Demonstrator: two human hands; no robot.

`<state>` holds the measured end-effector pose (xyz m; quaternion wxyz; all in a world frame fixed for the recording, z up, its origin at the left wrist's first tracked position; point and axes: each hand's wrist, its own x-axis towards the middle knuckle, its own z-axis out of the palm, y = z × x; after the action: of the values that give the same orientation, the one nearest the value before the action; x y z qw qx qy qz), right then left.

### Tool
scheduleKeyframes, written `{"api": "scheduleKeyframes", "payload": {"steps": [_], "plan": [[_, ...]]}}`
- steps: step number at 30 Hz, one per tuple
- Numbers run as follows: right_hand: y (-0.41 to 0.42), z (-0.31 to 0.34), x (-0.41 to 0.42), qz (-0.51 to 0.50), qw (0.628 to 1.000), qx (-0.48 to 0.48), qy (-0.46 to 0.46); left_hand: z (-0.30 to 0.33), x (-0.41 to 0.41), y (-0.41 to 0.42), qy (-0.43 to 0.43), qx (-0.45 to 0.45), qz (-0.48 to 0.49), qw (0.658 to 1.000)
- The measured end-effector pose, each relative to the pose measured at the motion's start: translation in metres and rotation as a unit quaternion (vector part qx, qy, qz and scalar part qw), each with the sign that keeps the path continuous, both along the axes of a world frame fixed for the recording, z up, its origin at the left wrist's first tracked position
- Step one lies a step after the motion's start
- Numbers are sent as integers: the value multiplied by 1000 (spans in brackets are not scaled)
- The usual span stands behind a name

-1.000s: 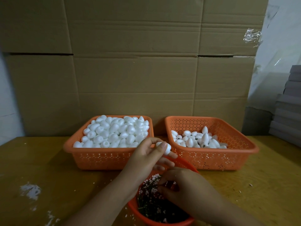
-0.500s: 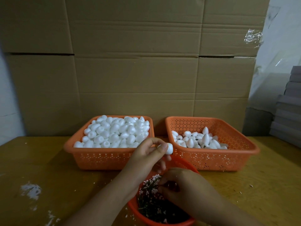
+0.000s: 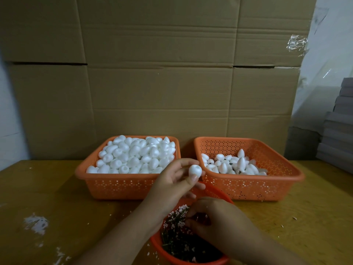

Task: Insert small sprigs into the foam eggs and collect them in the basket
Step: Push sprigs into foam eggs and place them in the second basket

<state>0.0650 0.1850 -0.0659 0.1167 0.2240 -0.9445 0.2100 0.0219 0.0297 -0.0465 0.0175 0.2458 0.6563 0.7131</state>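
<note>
Left of the round bowl [image 3: 225, 197] stands the full basket [image 3: 118, 186]. Our left hand [image 3: 172, 188] has turned the foam egg [image 3: 195, 170] slightly, pinching it above the bowl. Our right hand [image 3: 215, 222] keeps picking among the sprigs [image 3: 177, 234]; insertion comes next, then the right basket [image 3: 267, 188].

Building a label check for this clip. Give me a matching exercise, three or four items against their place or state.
Things:
1. left orange perforated plastic basket
2. right orange perforated plastic basket
3. round orange plastic bowl
4. single white foam egg

States:
A. pinched in the left hand
B. heaped with white eggs
C. holds sprigs; the right hand reaches in
D. partly filled with eggs

Pairs: 1-B, 2-D, 3-C, 4-A
</note>
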Motion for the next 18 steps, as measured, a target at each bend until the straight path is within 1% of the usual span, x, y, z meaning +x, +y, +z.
{"api": "scheduleKeyframes", "payload": {"steps": [5,11,15,18], "plan": [[1,0,0,3,1000,-6,-1,-2,-2,0,-5,19,2,1000],[1,1,0,4,1000,-2,0,-1,-2,0,10,33,9,999],[1,1,0,5,1000,-5,1,1,-1,1,10,20,11,1000],[0,1,0,4,1000,-7,2,0,-1,2,1,30,29,999]]}}
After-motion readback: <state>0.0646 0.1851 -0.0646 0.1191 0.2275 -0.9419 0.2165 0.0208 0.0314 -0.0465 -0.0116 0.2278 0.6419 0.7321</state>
